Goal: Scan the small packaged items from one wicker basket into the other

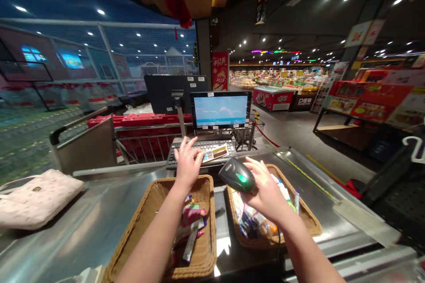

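Note:
My left hand [187,162] reaches forward with fingers spread onto the keyboard [202,150] below the lit checkout screen [220,110]. My right hand [264,188] is closed round a black handheld barcode scanner [237,174] with a green light, held above the right wicker basket [308,219]. That basket holds several small packaged goods. The left wicker basket [152,212] lies under my left forearm and has a few packets [191,221] in it. Both baskets rest on the steel checkout counter [89,225].
A pale handbag [35,198] lies on the counter at far left. Red shopping trolleys [142,135] stand behind the till, with a second dark monitor [166,90] beside the screen. Store shelves [368,104] and an aisle open to the right.

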The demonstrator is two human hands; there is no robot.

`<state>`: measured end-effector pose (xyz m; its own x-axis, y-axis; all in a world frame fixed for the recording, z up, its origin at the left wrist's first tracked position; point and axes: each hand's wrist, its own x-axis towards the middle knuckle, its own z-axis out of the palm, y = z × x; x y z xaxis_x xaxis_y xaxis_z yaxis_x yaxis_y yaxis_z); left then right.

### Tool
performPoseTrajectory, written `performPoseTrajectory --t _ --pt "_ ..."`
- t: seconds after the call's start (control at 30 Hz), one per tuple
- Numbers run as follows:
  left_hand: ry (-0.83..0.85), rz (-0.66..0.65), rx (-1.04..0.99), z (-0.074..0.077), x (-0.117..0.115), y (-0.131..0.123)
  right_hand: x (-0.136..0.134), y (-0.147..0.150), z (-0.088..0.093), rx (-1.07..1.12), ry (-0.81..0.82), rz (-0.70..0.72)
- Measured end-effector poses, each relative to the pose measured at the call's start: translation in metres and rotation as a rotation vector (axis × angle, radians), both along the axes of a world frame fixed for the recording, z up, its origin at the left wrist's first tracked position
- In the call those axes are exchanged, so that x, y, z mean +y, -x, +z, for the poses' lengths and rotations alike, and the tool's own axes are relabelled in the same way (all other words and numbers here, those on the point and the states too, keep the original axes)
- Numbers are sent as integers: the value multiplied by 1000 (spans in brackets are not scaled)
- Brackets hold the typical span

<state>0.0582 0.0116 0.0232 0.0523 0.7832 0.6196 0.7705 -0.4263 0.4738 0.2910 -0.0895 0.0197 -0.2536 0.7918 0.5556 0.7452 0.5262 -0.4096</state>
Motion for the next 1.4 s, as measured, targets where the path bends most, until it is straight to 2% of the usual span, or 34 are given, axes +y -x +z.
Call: performPoseTrajectory --t 0.3,0.63,1.13,1.4 --pt "-31 22 2 1 -8 26 -3 16 -2 11 3 9" --pt "4 71 10 -15 -7 54 0 33 -6 8 0 22" --pt "156 163 56 -68 1 106 10 62 -17 4 26 34" --pt "324 181 134 -111 1 127 19 79 -24 -6 9 88"
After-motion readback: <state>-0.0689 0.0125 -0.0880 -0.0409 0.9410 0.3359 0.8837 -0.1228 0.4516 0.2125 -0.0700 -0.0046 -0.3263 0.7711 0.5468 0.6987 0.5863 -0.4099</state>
